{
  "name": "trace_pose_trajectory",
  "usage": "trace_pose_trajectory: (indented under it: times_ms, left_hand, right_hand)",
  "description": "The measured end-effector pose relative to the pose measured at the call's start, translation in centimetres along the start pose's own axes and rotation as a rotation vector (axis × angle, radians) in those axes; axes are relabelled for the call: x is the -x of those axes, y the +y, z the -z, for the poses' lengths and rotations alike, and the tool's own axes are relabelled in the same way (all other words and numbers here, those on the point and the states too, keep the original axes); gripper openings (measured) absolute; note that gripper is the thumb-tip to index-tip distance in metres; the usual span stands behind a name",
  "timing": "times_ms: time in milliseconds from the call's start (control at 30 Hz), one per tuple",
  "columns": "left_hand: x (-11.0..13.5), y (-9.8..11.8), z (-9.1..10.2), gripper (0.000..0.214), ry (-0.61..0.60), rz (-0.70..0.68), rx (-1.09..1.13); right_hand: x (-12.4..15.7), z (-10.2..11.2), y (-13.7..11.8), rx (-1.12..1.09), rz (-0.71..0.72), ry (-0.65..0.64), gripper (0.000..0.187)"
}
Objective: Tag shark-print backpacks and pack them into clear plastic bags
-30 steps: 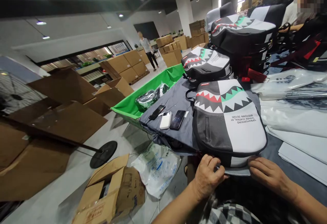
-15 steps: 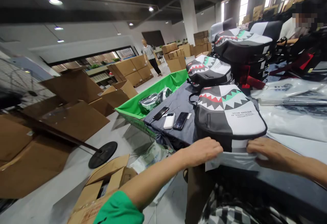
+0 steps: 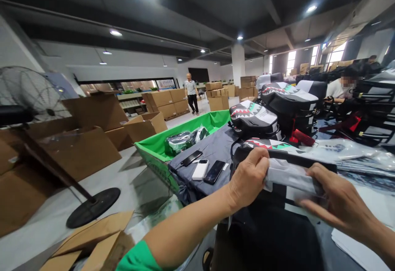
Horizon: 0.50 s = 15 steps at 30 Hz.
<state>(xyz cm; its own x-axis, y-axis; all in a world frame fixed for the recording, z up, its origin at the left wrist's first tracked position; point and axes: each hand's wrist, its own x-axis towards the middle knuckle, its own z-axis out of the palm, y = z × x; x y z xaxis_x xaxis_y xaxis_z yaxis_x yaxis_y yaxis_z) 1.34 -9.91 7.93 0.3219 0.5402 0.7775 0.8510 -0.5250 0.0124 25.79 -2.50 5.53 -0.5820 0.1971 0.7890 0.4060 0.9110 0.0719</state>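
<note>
The left hand (image 3: 248, 178) and right hand (image 3: 336, 200) both clench a crinkled, translucent plastic bag (image 3: 291, 176), held taut between them just over a padded shark-print backpack (image 3: 265, 144) lying flat on the bench (image 3: 324, 238).

short green sleeve, bare arms
the left forearm (image 3: 188, 230) comes out of a bright green short sleeve (image 3: 138, 258) with a plain hem; the left hand (image 3: 248, 178) and right hand (image 3: 339, 201) are bare, and the right forearm (image 3: 379, 250) is bare too, running off the frame's edge.
</note>
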Motion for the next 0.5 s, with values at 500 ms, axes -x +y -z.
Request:
trace_pose_trajectory:
  times_ms: [500]
  left_hand:
    - [5.9, -1.7, -3.2, 0.022, 0.130, -0.232, -0.313]
  right_hand:
    - [5.0, -4.2, -1.5, -0.211, 0.120, -0.025, 0.013]
